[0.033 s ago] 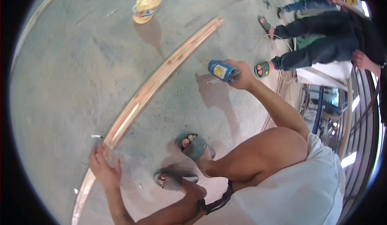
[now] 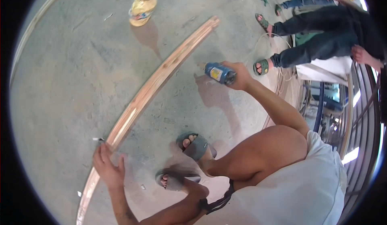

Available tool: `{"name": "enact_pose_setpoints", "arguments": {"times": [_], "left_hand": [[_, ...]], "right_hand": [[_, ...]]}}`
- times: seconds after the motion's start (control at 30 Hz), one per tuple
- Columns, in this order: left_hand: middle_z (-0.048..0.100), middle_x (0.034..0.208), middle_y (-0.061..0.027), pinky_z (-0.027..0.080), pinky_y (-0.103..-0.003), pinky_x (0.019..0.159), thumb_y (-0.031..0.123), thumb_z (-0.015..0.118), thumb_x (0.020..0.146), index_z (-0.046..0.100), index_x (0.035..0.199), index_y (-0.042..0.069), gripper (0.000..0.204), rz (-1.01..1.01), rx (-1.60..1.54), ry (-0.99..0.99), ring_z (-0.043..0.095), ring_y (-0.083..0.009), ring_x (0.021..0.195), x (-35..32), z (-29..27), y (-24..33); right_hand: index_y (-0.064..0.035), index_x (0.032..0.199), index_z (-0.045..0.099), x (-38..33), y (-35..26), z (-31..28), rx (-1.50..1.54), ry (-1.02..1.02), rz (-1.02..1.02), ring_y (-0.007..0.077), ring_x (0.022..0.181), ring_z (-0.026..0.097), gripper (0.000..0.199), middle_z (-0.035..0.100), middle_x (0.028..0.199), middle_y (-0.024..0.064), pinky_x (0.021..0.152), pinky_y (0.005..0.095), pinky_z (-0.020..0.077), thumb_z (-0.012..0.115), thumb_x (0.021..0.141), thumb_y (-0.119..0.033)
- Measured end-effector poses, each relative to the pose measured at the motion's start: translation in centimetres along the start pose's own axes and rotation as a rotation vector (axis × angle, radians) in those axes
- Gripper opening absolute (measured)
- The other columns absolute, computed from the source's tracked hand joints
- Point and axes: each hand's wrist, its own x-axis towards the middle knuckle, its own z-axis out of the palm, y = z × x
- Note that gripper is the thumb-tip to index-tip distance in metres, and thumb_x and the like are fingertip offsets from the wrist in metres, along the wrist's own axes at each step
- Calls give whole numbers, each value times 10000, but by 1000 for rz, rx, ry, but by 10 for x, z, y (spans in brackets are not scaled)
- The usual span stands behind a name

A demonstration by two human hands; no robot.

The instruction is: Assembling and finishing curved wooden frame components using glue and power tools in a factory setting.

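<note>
A long, narrow wooden strip (image 2: 149,90) lies slantwise on the floor, running from the lower left up toward the top middle. My left hand (image 2: 109,168) rests over its near part, fingers stretched out on the wood and thumb held apart. My right hand (image 2: 240,76) is closed around a blue power tool (image 2: 217,72) that looks like a drill, with a light label on its side. Its tip points left, held above the floor to the right of the strip and apart from it. The tool's handle is mostly hidden by my fingers.
A yellowish plastic bottle (image 2: 143,8) stands beyond the strip. Another long pale strip (image 2: 34,21) lies at the far left. My sandalled feet (image 2: 195,146) are right of the strip. People in dark trousers (image 2: 318,45) stand at the upper right, near a thin hose (image 2: 258,43) on the floor.
The view has turned very slightly, shifting the bottle and the strip's far end a little left. My hands keep about the same places.
</note>
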Motion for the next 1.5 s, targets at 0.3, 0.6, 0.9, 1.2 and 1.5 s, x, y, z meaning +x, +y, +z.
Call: {"name": "enact_pose_setpoints", "arguments": {"times": [0.3, 0.6, 0.9, 1.2, 1.5], "left_hand": [[593, 1178, -193, 500, -478, 916, 215, 796, 833, 578, 1315, -1, 571, 158, -126, 97, 590, -395, 1068, 85, 30, 52], [579, 987, -157, 494, -473, 781, 113, 744, 824, 605, 1164, 25, 378, 264, -127, 14, 588, -377, 902, 54, 10, 9], [546, 1352, -245, 443, -525, 1055, 241, 848, 748, 517, 1376, 5, 748, 119, -82, 0, 536, -454, 1247, 46, -12, 17], [600, 1170, -124, 519, -445, 890, 236, 811, 785, 597, 1235, 33, 538, 289, -143, 47, 592, -326, 1096, 115, 42, 82], [575, 1047, -104, 525, -425, 807, 165, 839, 725, 622, 1136, 49, 479, 263, -173, 60, 589, -310, 993, 117, 44, 82]], "right_hand": [[-149, 1157, 668, -26, -1, 29, -184, -229, -64, 401, 892, 692, 442, 734, 953, 151, 744, 505, 540, 759, 750, -297], [-176, 1112, 679, -24, 2, 37, -199, -296, -38, 421, 856, 684, 450, 726, 895, 165, 725, 524, 532, 791, 696, -305], [-139, 1132, 708, 59, 8, -49, -321, -191, -179, 446, 858, 672, 531, 717, 887, 206, 724, 537, 537, 792, 628, -284], [-92, 966, 711, 131, -50, -52, -493, -366, -276, 436, 807, 660, 329, 697, 818, 204, 701, 522, 519, 741, 671, -236], [-96, 1011, 742, 136, -52, -59, -479, -407, -261, 425, 851, 677, 374, 724, 880, 197, 747, 504, 546, 741, 653, -205]]}}
